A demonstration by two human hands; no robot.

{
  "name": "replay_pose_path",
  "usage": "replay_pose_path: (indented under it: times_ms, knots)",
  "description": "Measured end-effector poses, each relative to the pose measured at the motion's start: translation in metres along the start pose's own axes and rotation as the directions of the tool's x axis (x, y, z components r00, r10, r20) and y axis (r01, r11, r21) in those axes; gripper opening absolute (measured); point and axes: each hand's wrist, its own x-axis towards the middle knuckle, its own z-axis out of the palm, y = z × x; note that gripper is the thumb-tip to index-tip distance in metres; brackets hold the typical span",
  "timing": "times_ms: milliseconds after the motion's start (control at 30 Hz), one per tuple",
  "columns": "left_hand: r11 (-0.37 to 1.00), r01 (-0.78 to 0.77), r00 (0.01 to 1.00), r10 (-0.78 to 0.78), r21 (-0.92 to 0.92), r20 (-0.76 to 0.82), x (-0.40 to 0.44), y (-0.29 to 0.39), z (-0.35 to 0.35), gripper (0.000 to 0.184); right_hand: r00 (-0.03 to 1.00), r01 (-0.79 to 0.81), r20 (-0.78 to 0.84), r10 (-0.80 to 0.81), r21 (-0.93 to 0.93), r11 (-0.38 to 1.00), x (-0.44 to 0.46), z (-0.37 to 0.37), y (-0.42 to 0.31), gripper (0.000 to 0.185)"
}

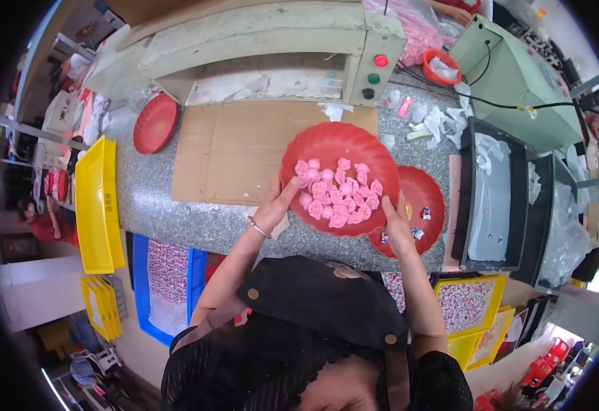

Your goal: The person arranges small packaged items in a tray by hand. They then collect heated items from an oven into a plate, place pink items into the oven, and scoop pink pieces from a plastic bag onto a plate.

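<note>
Between my two hands is a red scalloped plate [375, 154], tilted and raised over the worktable. Small pink pieces [340, 198] lie in a heap on it, some round and smooth, others with ruffled edges. My left hand [277, 205] grips the plate's left rim, thumb on top; a bracelet circles that wrist. At the lower right rim, my right hand [397, 225] grips it with the thumb inside. A second red plate [433, 198] sits partly hidden beneath, with several tiny blue-and-white pieces and a gold-coloured one on it.
Behind stands a pale green machine [258, 41] with coloured buttons, a cardboard sheet [210, 157] before it. Another red plate [154, 123] and a yellow tray [101, 212] are left. On the right are plastic scraps [436, 127] and a black tray [459, 226]. A blue crate [197, 267] stands below.
</note>
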Motion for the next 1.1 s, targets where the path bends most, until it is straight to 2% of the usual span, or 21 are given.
replay_pose_path:
  times_ms: [67, 167, 200, 267, 333, 367, 433, 500, 567, 700, 867, 933, 967, 1000, 1033, 1067, 1100]
  knots:
    - [0.993, 0.094, 0.995, -0.096, -0.071, -0.025, -0.002, 0.002, -0.002, 0.055, 0.999, -0.024, 0.037, 0.023, 0.026, 0.999, 0.001, 0.003, 0.001, 0.056]
    - [0.999, 0.045, 0.999, -0.046, -0.022, -0.024, -0.001, -0.008, -0.006, 0.055, 0.998, -0.055, 0.016, 0.055, -0.004, 0.998, 0.008, 0.006, 0.006, 0.056]
    - [0.999, 0.045, 0.999, -0.046, -0.026, -0.029, -0.004, -0.009, -0.009, 0.055, 0.998, -0.039, 0.053, 0.04, -0.021, 0.999, 0.009, 0.007, 0.005, 0.056]
    - [0.97, 0.103, 0.992, -0.115, -0.221, -0.044, -0.012, -0.011, -0.02, 0.053, 0.994, -0.02, 0.107, 0.025, -0.047, 0.999, 0.005, 0.016, -0.011, 0.056]
    - [0.976, 0.075, 0.993, -0.092, -0.205, -0.077, -0.016, -0.015, -0.026, 0.052, 0.981, -0.1, 0.169, 0.096, 0.017, 0.995, -0.005, 0.031, -0.041, 0.057]
    - [0.982, 0.051, 0.994, -0.068, -0.18, -0.09, -0.016, -0.017, -0.029, 0.051, 0.979, -0.095, 0.182, 0.091, 0.011, 0.995, 0.001, 0.03, -0.032, 0.057]
    - [0.987, 0.039, 0.99, -0.06, -0.157, -0.131, -0.019, -0.018, -0.025, 0.051, 0.971, 0.091, 0.228, -0.067, -0.096, 0.991, 0.012, 0.027, -0.013, 0.059]
    - [0.99, 0.029, 0.984, -0.053, -0.139, -0.168, -0.021, -0.021, -0.025, 0.051, 0.967, 0.093, 0.245, -0.07, -0.087, 0.992, 0.012, 0.025, -0.014, 0.06]
    - [0.939, 0.118, 0.977, -0.169, -0.324, -0.133, -0.024, -0.028, -0.028, 0.05, 0.965, 0.084, 0.255, -0.062, -0.076, 0.994, 0.009, 0.026, -0.019, 0.06]
    - [0.946, 0.07, 0.975, -0.132, -0.317, -0.176, -0.029, -0.038, -0.03, 0.049, 0.962, 0.067, 0.268, -0.043, -0.08, 0.995, 0.003, 0.035, -0.028, 0.061]
    - [0.935, 0.108, 0.967, -0.177, -0.338, -0.182, -0.032, -0.044, -0.035, 0.048, 0.952, 0.078, 0.303, -0.046, -0.095, 0.992, 0.002, 0.035, -0.016, 0.063]
    - [0.94, 0.102, 0.966, -0.172, -0.325, -0.194, -0.034, -0.054, -0.04, 0.047, 0.965, 0.204, 0.203, -0.167, -0.18, 0.962, 0.001, 0.041, -0.015, 0.064]
    - [0.945, 0.101, 0.964, -0.171, -0.312, -0.203, -0.033, -0.058, -0.043, 0.047, 0.963, 0.214, 0.203, -0.177, -0.179, 0.96, 0.003, 0.044, -0.022, 0.064]
    - [0.946, 0.089, 0.967, -0.157, -0.312, -0.202, -0.031, -0.062, -0.047, 0.047, 0.936, 0.349, 0.215, -0.277, -0.505, 0.789, 0.007, 0.047, -0.032, 0.065]
    - [0.93, 0.106, 0.96, -0.188, -0.352, -0.208, -0.031, -0.065, -0.05, 0.046, 0.899, 0.415, 0.257, -0.355, -0.761, 0.498, 0.009, 0.053, -0.046, 0.067]
    - [0.911, 0.132, 0.952, -0.227, -0.39, -0.207, -0.032, -0.068, -0.05, 0.046, 0.827, 0.524, 0.325, -0.458, -0.741, 0.42, 0.021, 0.066, -0.059, 0.068]
    - [0.911, 0.142, 0.953, -0.232, -0.387, -0.196, -0.029, -0.068, -0.051, 0.046, 0.819, 0.565, 0.371, -0.438, -0.655, 0.502, 0.036, 0.081, -0.075, 0.068]
